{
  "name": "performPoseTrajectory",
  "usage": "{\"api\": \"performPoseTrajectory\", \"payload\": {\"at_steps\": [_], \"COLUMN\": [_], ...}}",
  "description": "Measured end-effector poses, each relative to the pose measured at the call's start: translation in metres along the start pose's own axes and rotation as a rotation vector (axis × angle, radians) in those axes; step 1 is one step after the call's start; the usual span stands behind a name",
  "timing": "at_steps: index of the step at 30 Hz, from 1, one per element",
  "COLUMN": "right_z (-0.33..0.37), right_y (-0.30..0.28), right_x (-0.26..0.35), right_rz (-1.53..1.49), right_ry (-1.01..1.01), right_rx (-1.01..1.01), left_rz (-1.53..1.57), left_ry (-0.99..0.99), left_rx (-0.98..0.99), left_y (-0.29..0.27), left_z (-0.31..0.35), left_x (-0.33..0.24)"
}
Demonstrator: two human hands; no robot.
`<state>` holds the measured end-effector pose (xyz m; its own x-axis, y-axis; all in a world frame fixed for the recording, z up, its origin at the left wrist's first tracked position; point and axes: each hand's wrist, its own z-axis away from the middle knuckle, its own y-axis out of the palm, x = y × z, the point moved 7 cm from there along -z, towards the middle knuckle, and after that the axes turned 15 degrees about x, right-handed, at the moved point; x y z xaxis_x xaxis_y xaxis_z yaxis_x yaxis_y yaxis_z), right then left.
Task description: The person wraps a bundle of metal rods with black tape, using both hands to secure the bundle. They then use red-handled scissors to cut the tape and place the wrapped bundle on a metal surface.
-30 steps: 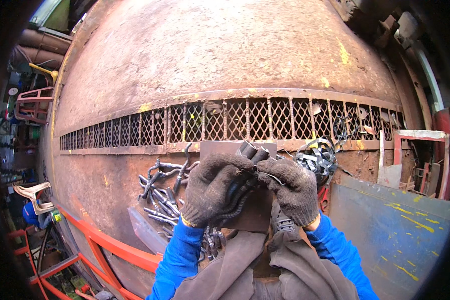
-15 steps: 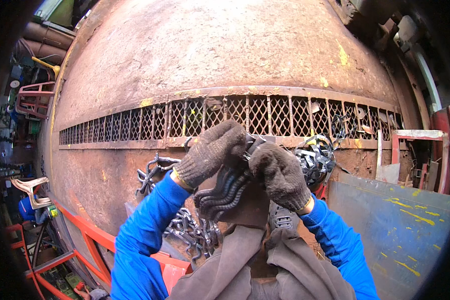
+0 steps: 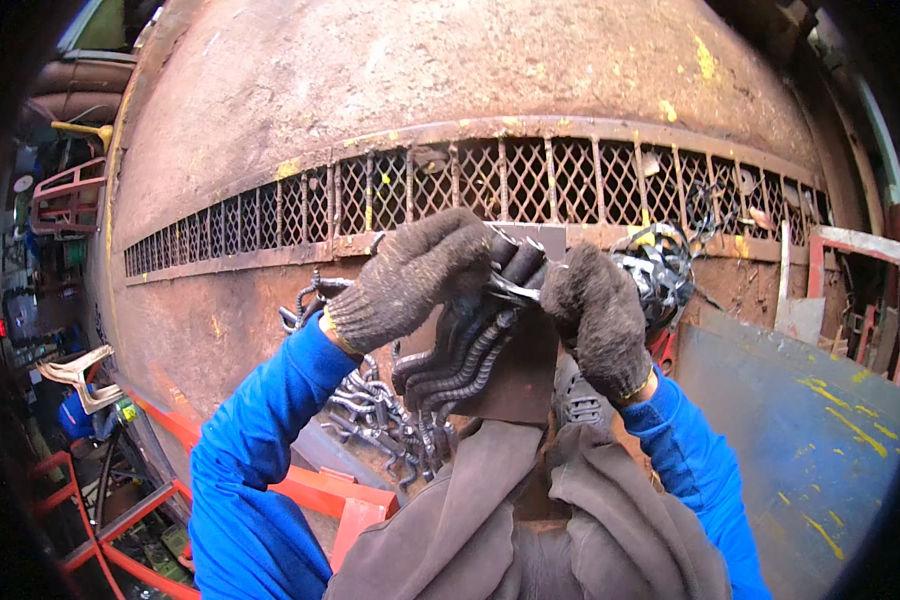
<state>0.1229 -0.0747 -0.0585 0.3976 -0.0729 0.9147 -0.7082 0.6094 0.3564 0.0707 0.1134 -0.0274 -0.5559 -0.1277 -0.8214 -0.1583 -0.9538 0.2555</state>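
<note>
Rods (image 3: 457,383) of wavy ribbed metal

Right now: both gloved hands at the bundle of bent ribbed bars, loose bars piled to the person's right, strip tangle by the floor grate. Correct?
One slip: the loose bars are piled to the person's left, per the head view. Both gloved hands at the bundle and the strip tangle by the floor grate stand.

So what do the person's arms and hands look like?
The left hand and right hand wear matching dark grey-brown knitted gloves, fuzzy and a bit grubby. Both arms have long, wrinkly, bright blue sleeves reaching nearly to the gloves.
</note>
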Motion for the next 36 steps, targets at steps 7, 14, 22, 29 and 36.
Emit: {"api": "performPoseTrajectory", "payload": {"at_steps": [7,14,22,29,36], "right_z": [0.044,0.016,-0.018,-0.012,-0.048], "right_y": [-0.097,-0.013,0.019,0.036,0.043], "right_x": [-0.060,0.034,0.059,0.070,0.087], "right_rz": [0.319,0.447,0.892,1.041,0.959], "right_ry": [0.025,0.069,-0.343,-0.466,-0.589], "right_rx": [-0.426,-0.187,-0.019,0.087,0.261], "left_rz": [-1.107,0.036,0.048,-0.855,-0.460], "left_ry": [0.372,0.077,0.262,0.397,0.430], "left_rx": [-0.361,-0.125,-0.204,-0.610,-0.753], "left_y": [-0.040,-0.016,-0.004,0.024,0.034], "left_z": [0.022,0.017,0.034,0.058,0.054], "left_x": [0.007,0.011,0.000,-0.011,0.010]}}
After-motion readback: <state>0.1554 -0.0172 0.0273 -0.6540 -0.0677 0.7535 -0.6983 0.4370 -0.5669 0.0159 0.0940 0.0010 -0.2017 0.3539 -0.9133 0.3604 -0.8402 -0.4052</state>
